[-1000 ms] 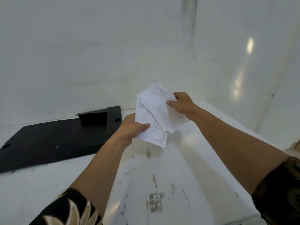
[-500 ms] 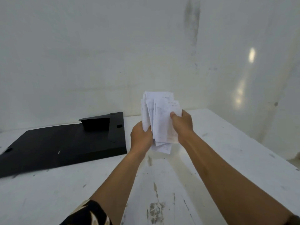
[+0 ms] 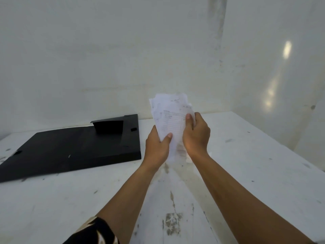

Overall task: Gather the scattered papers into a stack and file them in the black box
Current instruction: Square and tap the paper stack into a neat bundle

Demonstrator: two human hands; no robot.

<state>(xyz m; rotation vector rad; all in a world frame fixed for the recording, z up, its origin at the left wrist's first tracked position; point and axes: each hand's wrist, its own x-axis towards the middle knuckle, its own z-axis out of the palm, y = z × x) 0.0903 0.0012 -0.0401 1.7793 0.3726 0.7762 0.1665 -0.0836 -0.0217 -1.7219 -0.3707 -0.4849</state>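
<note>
A stack of white printed papers (image 3: pixel 171 113) stands upright above the white table, its lower edge near the tabletop. My left hand (image 3: pixel 157 147) grips the stack's left side with the thumb across the front. My right hand (image 3: pixel 196 136) clasps its right side, thumb on the front sheet. The sheets are roughly aligned, with uneven top edges. The black box (image 3: pixel 70 148) lies opened out flat on the table to the left of my hands, with a small flap raised at its far edge.
The white table (image 3: pixel 255 164) is scuffed, with chipped paint in front of me. White walls stand close behind and to the right. The table's right edge runs diagonally at the far right.
The papers went from a fanned, tilted spread to an upright, squared bundle. Both hands came closer together on its sides and lowered slightly toward the table.
</note>
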